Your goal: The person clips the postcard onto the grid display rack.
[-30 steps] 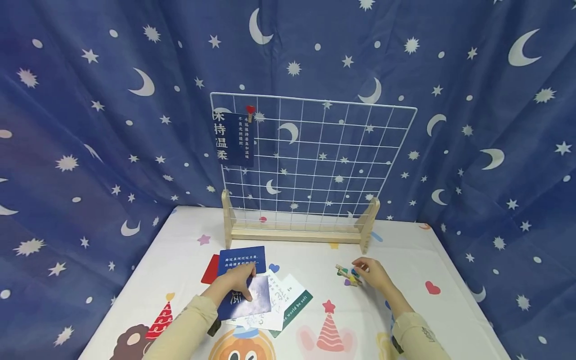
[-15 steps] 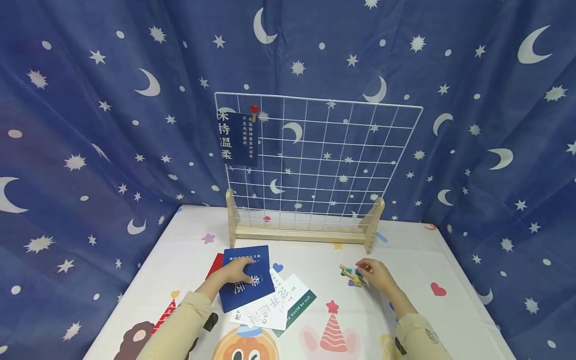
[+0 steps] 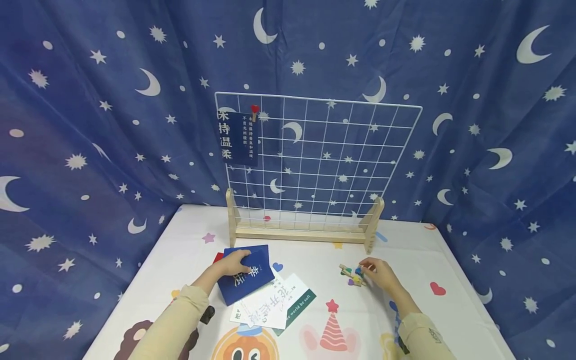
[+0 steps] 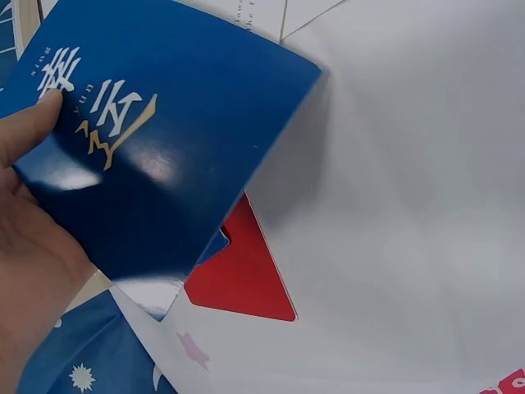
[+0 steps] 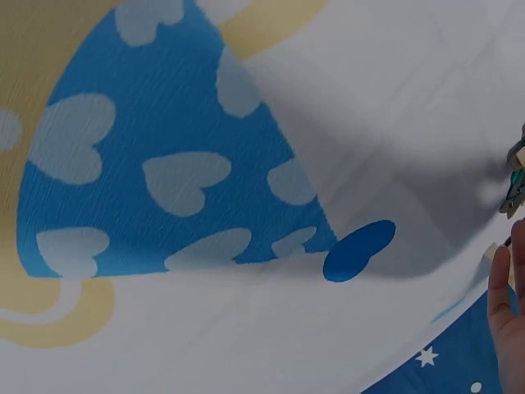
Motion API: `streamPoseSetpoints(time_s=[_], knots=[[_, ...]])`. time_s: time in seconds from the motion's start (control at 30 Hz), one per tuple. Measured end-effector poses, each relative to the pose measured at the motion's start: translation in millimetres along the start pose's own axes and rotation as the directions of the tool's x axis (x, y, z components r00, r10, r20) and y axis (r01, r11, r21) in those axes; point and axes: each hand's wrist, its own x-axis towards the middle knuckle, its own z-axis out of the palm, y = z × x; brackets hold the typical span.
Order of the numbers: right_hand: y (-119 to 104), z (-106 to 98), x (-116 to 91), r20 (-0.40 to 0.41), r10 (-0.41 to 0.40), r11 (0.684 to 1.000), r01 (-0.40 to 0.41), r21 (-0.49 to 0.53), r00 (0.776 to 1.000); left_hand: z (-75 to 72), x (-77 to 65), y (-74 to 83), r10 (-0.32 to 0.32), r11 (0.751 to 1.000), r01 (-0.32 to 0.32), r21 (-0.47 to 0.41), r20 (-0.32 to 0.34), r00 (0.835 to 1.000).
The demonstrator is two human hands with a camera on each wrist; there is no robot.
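Note:
My left hand [image 3: 234, 263] grips a dark blue card [image 3: 240, 289] with white and gold characters. In the left wrist view the thumb lies on the card's face, while the other fingers are mostly hidden. Another blue card [image 3: 258, 248] and a red card [image 4: 242, 275] lie beneath it. Overlapping white cards [image 3: 263, 309] and one with a green edge [image 3: 295, 311] spread to the right. My right hand [image 3: 380, 275] is at a small pile of wooden clothespins [image 3: 348, 273] with coloured shapes, fingertips by a blue one. Whether they pinch it is unclear.
A white wire grid [image 3: 317, 150] in a wooden stand [image 3: 301, 234] rises at the back of the table. At its upper left hangs a dark blue card [image 3: 243, 145], held by a red-heart clothespin [image 3: 254, 113]. A patterned curtain [image 3: 450, 175] surrounds the table.
My left hand has shifted the held blue card back and to the left, tilting it and uncovering more of the white cards. The right hand stays at the clothespins with little movement.

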Motion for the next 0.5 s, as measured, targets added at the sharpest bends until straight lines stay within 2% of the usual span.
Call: streamPoseSetpoints(time_s=[0.27,0.4,0.5], knots=[[0.6,-3.1,-2.6,-0.009,0.026,0.995,-0.027,-0.097,1.0,-3.6,0.6,-13.8,0.064,0.985,-0.081,-0.152,-0.108,0.992],[2.2,-3.0,-1.3,-0.011,0.042,0.992,-0.043,-0.118,0.999,-7.1,-2.1,-17.7,0.052,0.977,-0.081,-0.198,-0.144,0.988],[2.1,-3.3,2.0,-0.003,0.032,0.992,-0.032,-0.119,0.999,-9.0,-3.7,-17.7,0.043,0.97,-0.074,-0.231,-0.137,0.99]])
